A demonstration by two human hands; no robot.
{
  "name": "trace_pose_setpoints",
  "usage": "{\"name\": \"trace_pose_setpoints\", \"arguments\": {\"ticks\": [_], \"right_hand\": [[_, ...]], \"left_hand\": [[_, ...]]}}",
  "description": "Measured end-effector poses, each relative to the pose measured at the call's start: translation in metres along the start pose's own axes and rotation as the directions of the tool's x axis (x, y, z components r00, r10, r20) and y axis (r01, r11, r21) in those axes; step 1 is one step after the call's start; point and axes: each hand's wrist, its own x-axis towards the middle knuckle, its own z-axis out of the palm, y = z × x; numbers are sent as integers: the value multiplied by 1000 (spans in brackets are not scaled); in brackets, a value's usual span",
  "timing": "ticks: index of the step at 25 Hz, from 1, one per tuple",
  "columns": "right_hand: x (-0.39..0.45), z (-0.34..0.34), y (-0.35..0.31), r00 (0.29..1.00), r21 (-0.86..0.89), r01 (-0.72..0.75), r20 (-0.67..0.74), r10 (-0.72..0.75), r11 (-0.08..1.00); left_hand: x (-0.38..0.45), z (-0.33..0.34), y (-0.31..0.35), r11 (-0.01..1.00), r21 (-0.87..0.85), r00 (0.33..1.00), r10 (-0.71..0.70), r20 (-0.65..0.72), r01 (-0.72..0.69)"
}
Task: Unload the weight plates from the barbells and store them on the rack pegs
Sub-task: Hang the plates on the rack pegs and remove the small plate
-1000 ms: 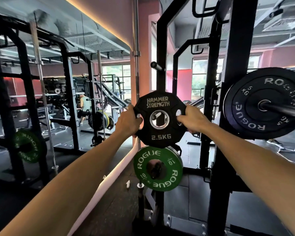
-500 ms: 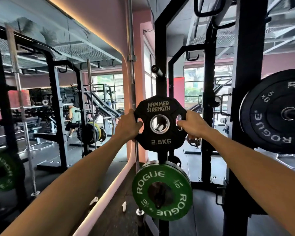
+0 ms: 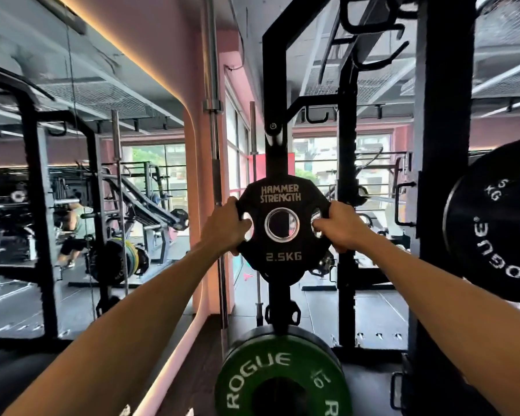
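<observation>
Both hands, left hand (image 3: 227,226) and right hand (image 3: 339,225), fingers hooked through grip holes, hold the black 2.5 kg plate (image 3: 282,232) before the rack upright (image 3: 275,163), green Rogue plate (image 3: 282,376) below.

The 2.5KG plate (image 3: 282,232) looks like matt black rubber with pale raised lettering, and a polished metal ring lines its centre hole. The rack upright (image 3: 275,94) behind it is black painted steel with a dull sheen. Below, the green 10 plate (image 3: 279,376) has a smooth rubbery face, slightly glossy, with white print. The black 5 KG bumper plate (image 3: 493,223) looks like matt rubber. A bare steel barbell (image 3: 213,115) stands upright, brushed and grey. The mirror (image 3: 81,175) on the wall is glossy.
</observation>
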Motion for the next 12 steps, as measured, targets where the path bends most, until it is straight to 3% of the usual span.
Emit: {"name": "trace_pose_setpoints", "arguments": {"ticks": [4,12], "right_hand": [[47,5,2,999,-42,-7,-34,6,999],[136,-33,-37,991,-78,52,-122,-62,996]], "left_hand": [[50,12,-11,999,-21,999,44,-7,-44],[156,-16,3,987,-16,975,154,-159,-159]]}}
